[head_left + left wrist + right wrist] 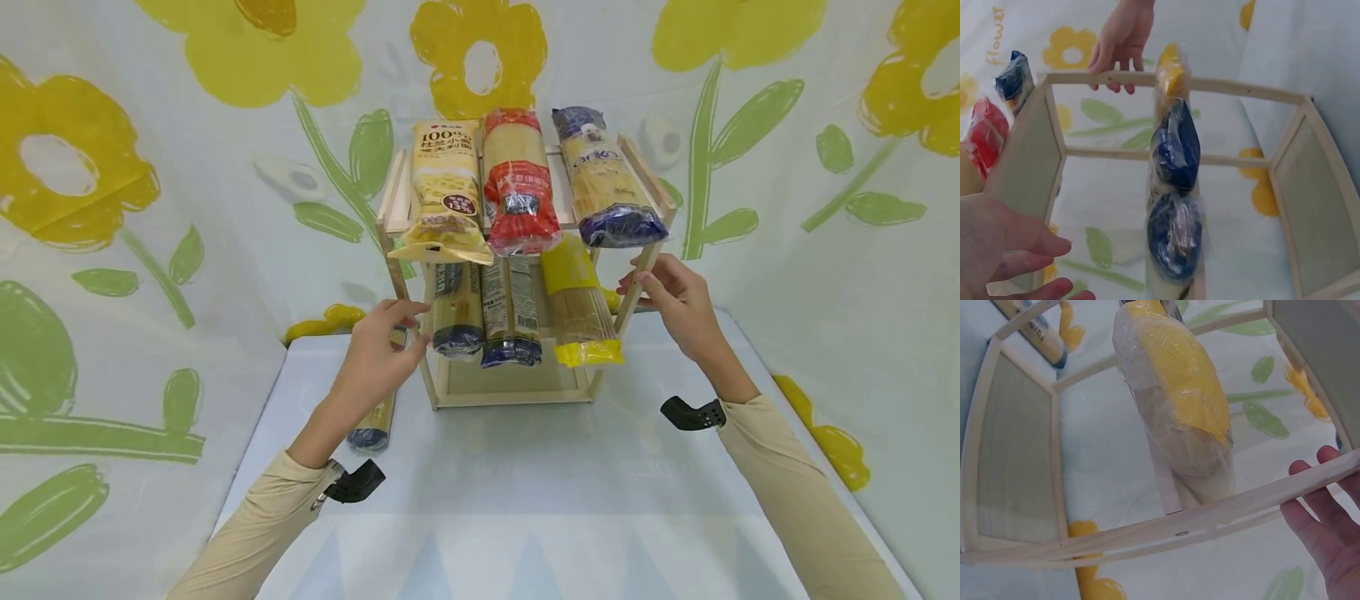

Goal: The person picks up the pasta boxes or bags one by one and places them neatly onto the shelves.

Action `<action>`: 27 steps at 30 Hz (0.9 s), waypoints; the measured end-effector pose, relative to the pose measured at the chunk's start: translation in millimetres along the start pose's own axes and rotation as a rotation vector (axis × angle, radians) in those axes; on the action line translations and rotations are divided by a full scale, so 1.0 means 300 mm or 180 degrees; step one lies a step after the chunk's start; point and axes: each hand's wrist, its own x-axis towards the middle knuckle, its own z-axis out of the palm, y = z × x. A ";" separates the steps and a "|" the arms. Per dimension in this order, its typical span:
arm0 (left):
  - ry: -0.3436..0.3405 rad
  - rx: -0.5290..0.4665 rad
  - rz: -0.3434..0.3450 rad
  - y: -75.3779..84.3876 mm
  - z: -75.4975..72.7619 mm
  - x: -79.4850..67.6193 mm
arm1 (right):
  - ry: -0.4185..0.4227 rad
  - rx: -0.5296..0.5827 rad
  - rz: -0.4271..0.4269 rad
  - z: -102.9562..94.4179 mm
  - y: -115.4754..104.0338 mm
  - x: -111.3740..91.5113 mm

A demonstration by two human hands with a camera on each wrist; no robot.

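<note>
A small wooden rack point(513, 398) stands on the table, with both hands at its sides. My right hand point(677, 302) grips its right front post, fingers curled over the bar point(1229, 509) in the right wrist view. At the left post, my left hand point(381, 346) has its fingers apart and loosely bent, holding nothing. On the top tier lie a cream pasta bag point(446, 183), a red noodle bag point(520, 187) and a blue-ended pasta bag point(609, 179). Below are two blue-ended spaghetti packs point(457, 304) point(512, 308) and a yellow spaghetti pack point(579, 300).
Another spaghetti pack point(371, 425) lies on the white table point(495, 475) left of the rack, partly hidden by my left hand. A flower-printed cloth point(247, 250) surrounds the table at the back and sides.
</note>
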 end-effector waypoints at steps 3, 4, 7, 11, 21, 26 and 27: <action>0.0097 -0.0033 0.0040 -0.021 -0.022 -0.039 | -0.0012 0.0047 0.0006 0.002 0.000 0.000; 0.0126 -0.0035 0.0046 -0.030 -0.030 -0.050 | -0.0017 0.0057 0.0008 0.002 0.000 0.000; 0.0210 -0.0014 0.0021 -0.059 -0.050 -0.079 | -0.0028 0.0054 0.0017 0.003 0.000 0.000; 0.0302 0.0055 -0.0056 -0.110 -0.067 -0.106 | -0.0024 -0.0034 0.0011 0.002 0.001 0.000; 0.0372 0.0227 -0.0555 -0.258 -0.071 -0.158 | -0.0021 -0.0149 0.0027 0.006 -0.001 -0.002; 0.0312 0.0236 -0.0799 -0.327 -0.058 -0.162 | 0.0001 -0.0187 0.0024 0.004 -0.007 -0.002; 0.0286 0.0235 -0.0863 -0.344 -0.055 -0.162 | 0.0005 -0.0190 0.0025 0.004 -0.007 -0.002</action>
